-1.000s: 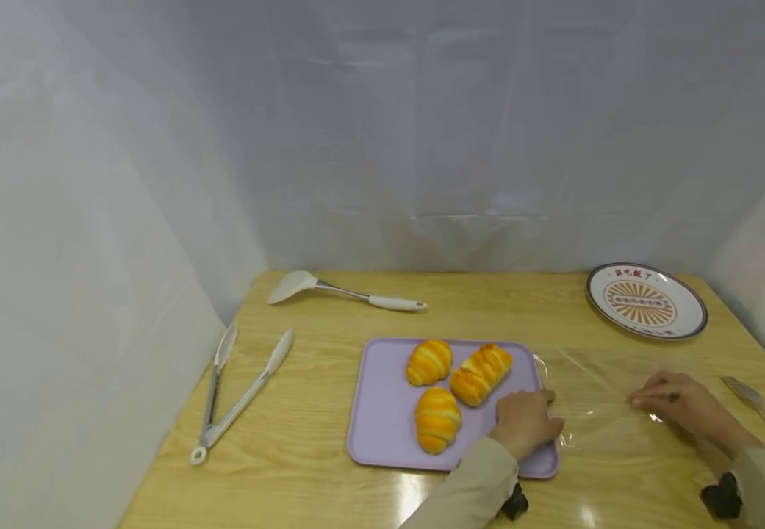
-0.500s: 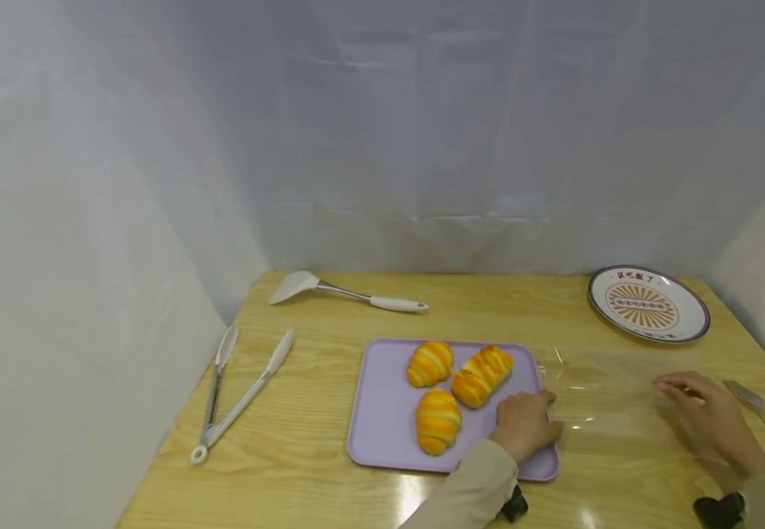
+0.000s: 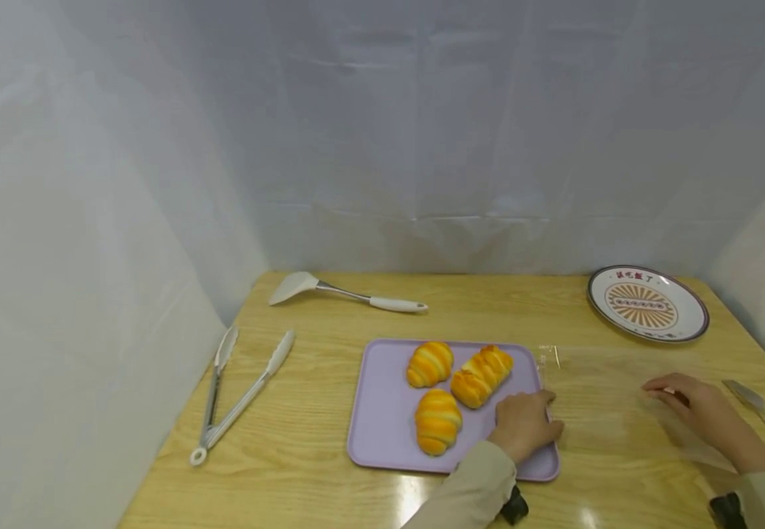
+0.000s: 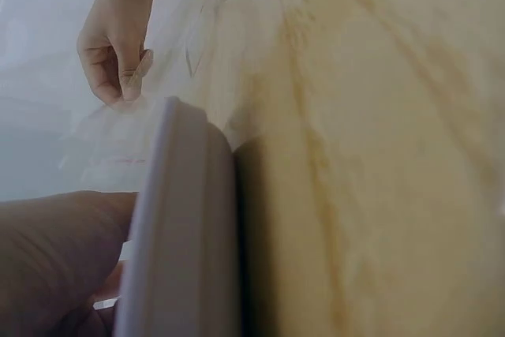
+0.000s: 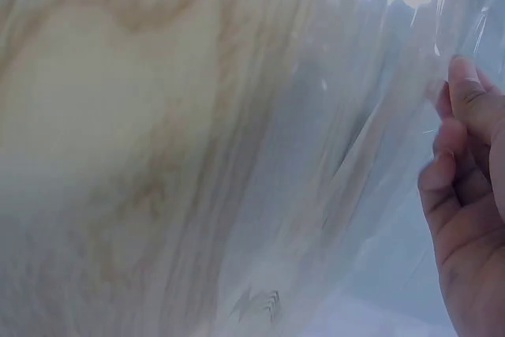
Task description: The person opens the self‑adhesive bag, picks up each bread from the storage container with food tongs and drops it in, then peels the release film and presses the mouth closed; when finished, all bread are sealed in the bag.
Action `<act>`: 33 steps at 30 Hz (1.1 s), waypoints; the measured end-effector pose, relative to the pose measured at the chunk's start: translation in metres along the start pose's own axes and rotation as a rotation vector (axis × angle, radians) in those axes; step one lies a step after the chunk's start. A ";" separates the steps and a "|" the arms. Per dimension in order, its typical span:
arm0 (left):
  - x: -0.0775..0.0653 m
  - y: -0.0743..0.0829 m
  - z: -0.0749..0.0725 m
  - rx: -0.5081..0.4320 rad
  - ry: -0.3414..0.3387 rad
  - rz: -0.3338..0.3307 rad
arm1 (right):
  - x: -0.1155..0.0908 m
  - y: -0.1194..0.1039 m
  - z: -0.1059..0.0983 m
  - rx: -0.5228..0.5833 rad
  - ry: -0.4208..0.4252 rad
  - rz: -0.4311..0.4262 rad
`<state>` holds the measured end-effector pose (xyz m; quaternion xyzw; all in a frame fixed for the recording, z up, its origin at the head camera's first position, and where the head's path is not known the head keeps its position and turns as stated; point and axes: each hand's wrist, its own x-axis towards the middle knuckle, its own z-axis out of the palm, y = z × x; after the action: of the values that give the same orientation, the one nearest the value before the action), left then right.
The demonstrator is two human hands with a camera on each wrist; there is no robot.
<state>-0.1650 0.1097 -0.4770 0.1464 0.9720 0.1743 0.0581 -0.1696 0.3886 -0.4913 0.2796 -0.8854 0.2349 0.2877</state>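
My left hand [image 3: 522, 425] grips the purple tray [image 3: 382, 411] holding three bread rolls [image 3: 437, 419]; my right hand [image 3: 689, 406] fingers pinch the clear bag [image 3: 603, 397].

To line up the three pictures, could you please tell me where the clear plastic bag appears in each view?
Head: the clear plastic bag lies flat on the table, right of the purple tray, between both hands.
Left wrist: top left, a pale film beyond the tray's edge, at the right hand.
Right wrist: it fills most of the frame, fingers at its right edge.
Shared landmark: the right hand.
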 end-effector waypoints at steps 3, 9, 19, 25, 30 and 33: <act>0.000 0.000 0.000 -0.001 0.014 -0.005 | 0.000 -0.004 -0.002 0.022 -0.029 0.058; 0.001 0.000 0.001 -0.019 0.017 -0.003 | 0.001 -0.006 -0.007 0.042 -0.125 0.148; 0.001 0.001 0.003 -0.033 0.017 0.000 | -0.005 -0.004 -0.011 0.183 0.003 0.245; 0.002 0.002 0.004 -0.033 0.017 -0.007 | -0.007 -0.010 -0.012 0.180 0.044 0.385; 0.004 -0.001 0.005 -0.030 0.013 -0.010 | -0.010 -0.015 -0.012 0.195 -0.073 0.455; 0.005 -0.002 0.005 -0.038 0.001 -0.007 | -0.011 -0.017 -0.006 0.229 -0.063 0.373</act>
<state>-0.1697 0.1110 -0.4823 0.1417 0.9691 0.1924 0.0611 -0.1495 0.3838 -0.4892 0.1492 -0.8977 0.3744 0.1778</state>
